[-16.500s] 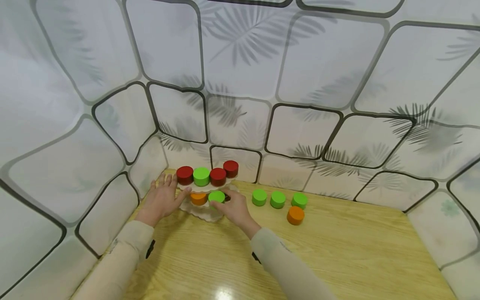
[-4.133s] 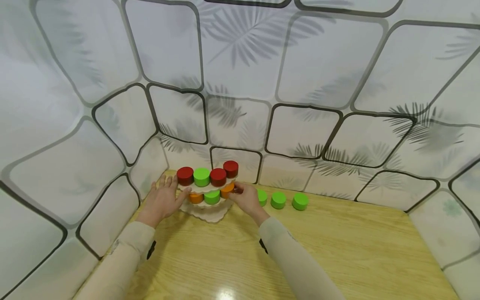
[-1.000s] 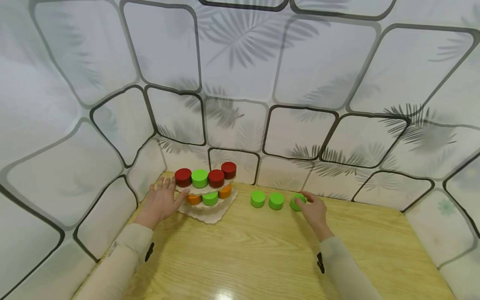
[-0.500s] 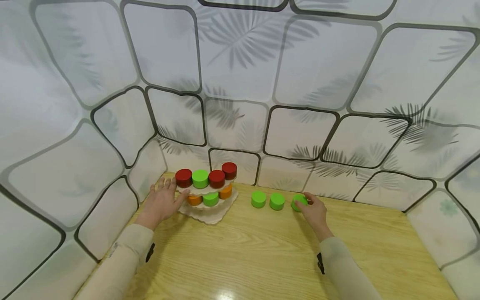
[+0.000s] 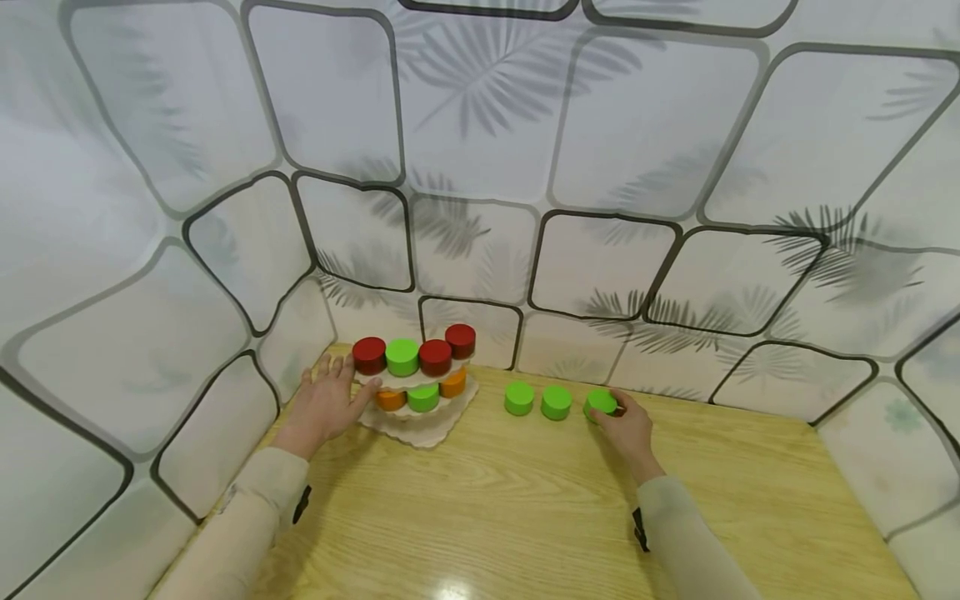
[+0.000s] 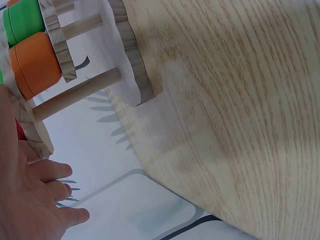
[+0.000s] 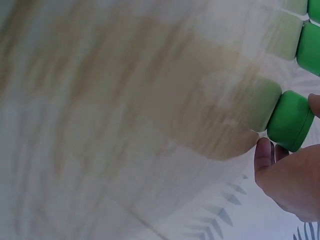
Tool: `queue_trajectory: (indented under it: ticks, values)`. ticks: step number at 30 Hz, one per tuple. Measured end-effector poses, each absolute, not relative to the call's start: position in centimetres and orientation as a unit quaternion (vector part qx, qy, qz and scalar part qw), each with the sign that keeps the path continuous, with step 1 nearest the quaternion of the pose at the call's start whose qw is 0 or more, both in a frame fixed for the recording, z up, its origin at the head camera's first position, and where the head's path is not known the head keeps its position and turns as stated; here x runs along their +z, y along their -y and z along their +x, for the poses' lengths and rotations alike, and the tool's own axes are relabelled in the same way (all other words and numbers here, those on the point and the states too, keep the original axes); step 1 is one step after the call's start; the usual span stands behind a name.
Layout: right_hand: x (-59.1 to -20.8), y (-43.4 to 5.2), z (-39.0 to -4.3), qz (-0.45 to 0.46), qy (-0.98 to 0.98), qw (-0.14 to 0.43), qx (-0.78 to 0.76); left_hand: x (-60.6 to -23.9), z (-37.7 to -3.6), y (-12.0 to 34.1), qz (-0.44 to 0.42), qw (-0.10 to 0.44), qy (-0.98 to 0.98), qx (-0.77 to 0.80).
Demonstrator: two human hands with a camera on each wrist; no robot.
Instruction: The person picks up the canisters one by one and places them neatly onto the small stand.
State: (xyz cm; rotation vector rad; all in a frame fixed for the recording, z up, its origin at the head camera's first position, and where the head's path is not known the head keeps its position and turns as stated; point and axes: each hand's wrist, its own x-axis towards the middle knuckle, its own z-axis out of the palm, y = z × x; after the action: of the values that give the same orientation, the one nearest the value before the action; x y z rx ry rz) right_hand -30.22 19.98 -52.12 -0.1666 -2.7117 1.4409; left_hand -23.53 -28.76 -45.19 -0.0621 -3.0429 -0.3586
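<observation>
A tiered wooden stand (image 5: 422, 431) with scalloped boards is at the left. Red discs (image 5: 435, 357) and a green disc (image 5: 402, 357) sit on its top tier. Below are orange discs (image 5: 452, 383) and another green disc between them. My left hand (image 5: 322, 408), fingers spread, rests against the stand's left side; the left wrist view has its fingers (image 6: 55, 192) beside the upper board. With thumb and fingers, my right hand (image 5: 628, 427) pinches the rightmost loose green disc (image 7: 290, 121), which is close to the tabletop.
Two more green discs, a left one (image 5: 519, 398) and a middle one (image 5: 556, 402), stand in a row on the wooden table (image 5: 480, 508). Patterned wall panels (image 5: 480, 250) rise behind and on both sides. Round dowel posts (image 6: 82, 92) join the stand's boards.
The loose orange disc went from the table to the middle tier's right. My right hand has since moved right to the rightmost green disc. My left hand stays by the stand.
</observation>
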Motion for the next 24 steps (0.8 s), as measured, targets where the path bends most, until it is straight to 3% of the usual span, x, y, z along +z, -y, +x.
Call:
queue_trajectory:
  ticks: [24]
  values:
    - [-51.0,-19.8,-30.5,-0.051,0.872,0.022,0.486,-45.2,-23.5,28.8,-0.019,0.037,0.993,-0.113]
